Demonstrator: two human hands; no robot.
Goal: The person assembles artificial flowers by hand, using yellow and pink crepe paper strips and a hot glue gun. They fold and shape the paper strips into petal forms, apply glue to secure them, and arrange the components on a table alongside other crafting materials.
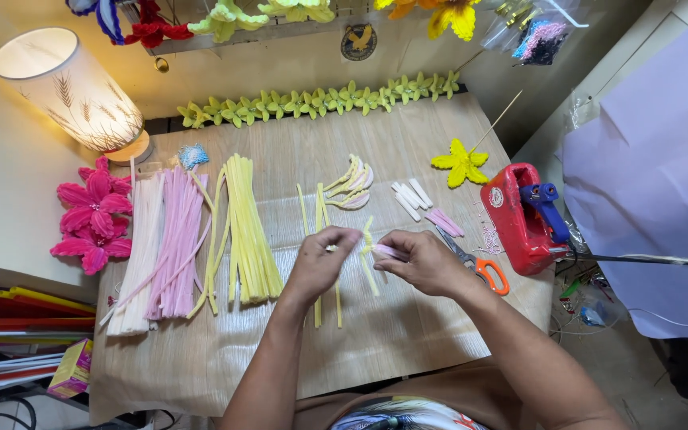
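Observation:
My left hand and my right hand meet over the middle of the wooden table. Between them they pinch a short pale pink pipe cleaner piece against a yellow pipe cleaner that hangs down toward the table. The left fingers hold the yellow end, the right fingers hold the pink piece. More yellow stems lie under the left hand. Finished curled yellow-and-pink petals rest just beyond the hands.
Bundles of white, pink and yellow pipe cleaners lie at left. Orange-handled scissors, a red glue gun stand, cut white pieces, a yellow flower, pink flowers and a lit lamp surround the workspace.

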